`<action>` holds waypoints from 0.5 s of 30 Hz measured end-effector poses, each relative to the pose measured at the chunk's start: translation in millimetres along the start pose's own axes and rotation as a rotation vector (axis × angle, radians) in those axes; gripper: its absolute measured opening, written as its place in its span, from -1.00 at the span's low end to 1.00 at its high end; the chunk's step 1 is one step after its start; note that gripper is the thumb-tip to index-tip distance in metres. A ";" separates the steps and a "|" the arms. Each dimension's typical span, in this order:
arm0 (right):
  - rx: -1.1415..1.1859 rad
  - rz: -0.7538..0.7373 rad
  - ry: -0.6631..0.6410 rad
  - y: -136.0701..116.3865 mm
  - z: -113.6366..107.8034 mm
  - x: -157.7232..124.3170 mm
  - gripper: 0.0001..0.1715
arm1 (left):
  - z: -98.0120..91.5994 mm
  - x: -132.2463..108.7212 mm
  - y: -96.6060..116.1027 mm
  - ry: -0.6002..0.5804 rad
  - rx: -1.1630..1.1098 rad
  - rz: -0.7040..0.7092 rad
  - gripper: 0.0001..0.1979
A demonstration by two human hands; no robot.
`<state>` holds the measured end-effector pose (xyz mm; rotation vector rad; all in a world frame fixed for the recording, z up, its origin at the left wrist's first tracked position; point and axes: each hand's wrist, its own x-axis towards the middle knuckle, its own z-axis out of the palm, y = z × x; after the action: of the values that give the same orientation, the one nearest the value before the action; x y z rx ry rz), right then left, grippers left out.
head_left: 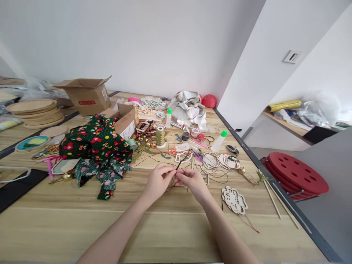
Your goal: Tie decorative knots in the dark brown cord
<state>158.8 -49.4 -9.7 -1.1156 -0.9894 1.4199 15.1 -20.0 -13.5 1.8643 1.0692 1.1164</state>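
My left hand (159, 179) and my right hand (192, 180) meet over the middle of the wooden table (68, 223), fingertips pinched together. Between them runs a thin dark cord or stick (179, 164) that points up and away from the fingers. Thin threads lie on the table under and around both hands. A green cloth with red flowers (97, 148) lies bunched to the left of my left hand. A cloud-shaped wooden cut-out (234, 199) lies to the right of my right hand.
Behind the hands lie a spool of gold thread (160, 136), two glue bottles with green caps (219, 141), wooden ornaments (220, 160), and open cardboard boxes (86, 94). Round wooden plates (34, 112) are stacked far left. Red stools (295, 172) sit beyond the right edge.
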 end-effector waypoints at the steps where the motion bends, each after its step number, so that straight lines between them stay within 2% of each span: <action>1: -0.001 0.005 0.005 0.4 0.6 0.3 -0.65 | -0.6 0.8 -0.9 0.008 -0.022 -0.031 -0.83; 5: -0.025 -0.015 0.051 -1.3 -0.3 0.6 -0.63 | -3.0 3.2 0.2 0.003 -0.193 -0.196 -0.84; 10: -0.066 -0.079 0.075 -8.9 -6.3 -1.4 -0.67 | -4.9 3.6 7.8 -0.115 -0.533 -0.443 -0.74; 15: -0.068 -0.110 0.039 -10.2 -6.4 -2.0 -0.68 | -5.8 4.0 9.6 -0.101 -0.675 -0.537 -0.68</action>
<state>167.4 -50.0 -1.1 -1.1168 -1.0617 1.2799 13.7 -19.5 -1.7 1.0117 0.9044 0.8948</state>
